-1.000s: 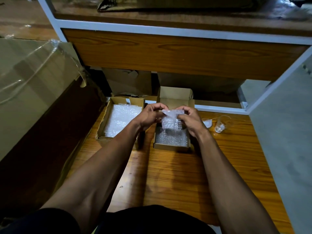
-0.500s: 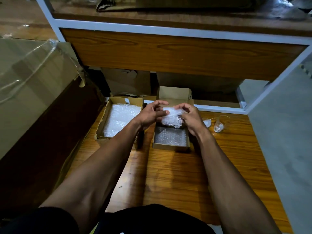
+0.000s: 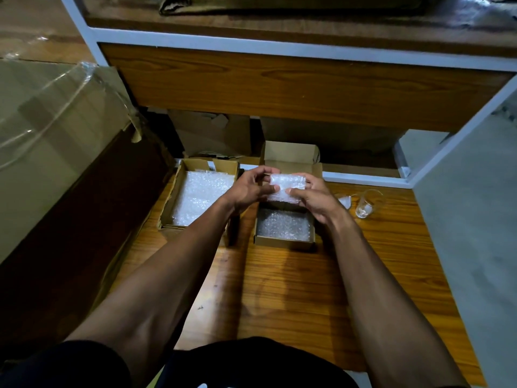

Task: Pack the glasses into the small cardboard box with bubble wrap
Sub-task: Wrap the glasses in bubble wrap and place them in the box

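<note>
Both my hands hold a rolled bundle of bubble wrap (image 3: 286,188) just above the far end of the small cardboard box (image 3: 284,242). My left hand (image 3: 249,189) grips its left end and my right hand (image 3: 312,196) grips its right end and underside. What the bundle holds inside is hidden. The small box stands open, lid flap up at the back, with a bubble wrap sheet (image 3: 283,224) lining its bottom. A clear glass (image 3: 366,204) stands on the wooden surface to the right of my right hand.
A larger open box (image 3: 167,219) with bubble wrap sheets sits to the left. A small clear scrap (image 3: 344,201) lies beside the glass. A wrapped carton (image 3: 50,152) stands far left, a shelf panel (image 3: 279,85) ahead, a grey wall (image 3: 470,233) right.
The bubble wrap bundle has been rolled tighter and turned level between my hands, and it has risen slightly towards the box's back.
</note>
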Action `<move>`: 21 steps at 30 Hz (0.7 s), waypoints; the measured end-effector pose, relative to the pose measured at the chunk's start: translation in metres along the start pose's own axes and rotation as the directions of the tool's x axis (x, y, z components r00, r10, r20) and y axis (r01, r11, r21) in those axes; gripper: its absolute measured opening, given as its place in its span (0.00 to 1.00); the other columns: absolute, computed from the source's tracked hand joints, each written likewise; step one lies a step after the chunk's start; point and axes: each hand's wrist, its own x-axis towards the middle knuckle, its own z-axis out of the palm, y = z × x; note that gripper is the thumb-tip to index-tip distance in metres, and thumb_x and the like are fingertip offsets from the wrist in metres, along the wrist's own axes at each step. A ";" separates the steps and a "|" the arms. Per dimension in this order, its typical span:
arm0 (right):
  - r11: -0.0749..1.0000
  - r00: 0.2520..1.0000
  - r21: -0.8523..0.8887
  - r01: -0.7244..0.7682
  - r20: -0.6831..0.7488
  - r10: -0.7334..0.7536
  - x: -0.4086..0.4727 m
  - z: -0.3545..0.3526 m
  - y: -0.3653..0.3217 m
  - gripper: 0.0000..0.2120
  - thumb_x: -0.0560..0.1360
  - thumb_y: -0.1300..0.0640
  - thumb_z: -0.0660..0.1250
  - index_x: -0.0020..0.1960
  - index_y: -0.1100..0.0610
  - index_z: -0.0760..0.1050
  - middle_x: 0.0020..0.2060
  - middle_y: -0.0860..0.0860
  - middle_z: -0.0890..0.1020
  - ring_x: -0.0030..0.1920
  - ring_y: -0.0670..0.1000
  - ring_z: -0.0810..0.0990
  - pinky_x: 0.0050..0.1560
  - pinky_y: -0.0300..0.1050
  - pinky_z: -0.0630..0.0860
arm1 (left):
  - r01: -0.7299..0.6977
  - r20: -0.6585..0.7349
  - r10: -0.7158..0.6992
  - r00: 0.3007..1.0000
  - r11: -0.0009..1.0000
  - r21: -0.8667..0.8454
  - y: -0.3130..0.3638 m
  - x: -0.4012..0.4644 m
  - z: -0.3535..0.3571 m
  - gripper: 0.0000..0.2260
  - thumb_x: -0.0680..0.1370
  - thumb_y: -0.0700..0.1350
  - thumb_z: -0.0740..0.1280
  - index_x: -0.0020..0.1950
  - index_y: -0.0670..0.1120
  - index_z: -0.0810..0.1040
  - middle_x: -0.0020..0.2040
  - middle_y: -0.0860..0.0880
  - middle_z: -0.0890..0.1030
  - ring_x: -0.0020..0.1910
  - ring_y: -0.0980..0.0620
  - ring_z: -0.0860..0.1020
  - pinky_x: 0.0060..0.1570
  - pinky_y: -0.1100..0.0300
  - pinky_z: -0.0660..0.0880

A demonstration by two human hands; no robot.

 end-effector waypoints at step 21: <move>0.969 0.989 0.246 -0.036 -0.131 0.070 -0.006 -0.029 0.002 0.15 0.77 0.78 0.64 0.55 0.63 0.81 0.57 0.62 0.82 0.56 0.57 0.85 0.53 0.44 0.85 | -0.033 0.252 -0.007 0.968 0.988 0.154 0.003 0.004 0.021 0.30 0.75 0.32 0.75 0.73 0.54 0.74 0.73 0.45 0.72 0.62 0.39 0.81 0.60 0.38 0.81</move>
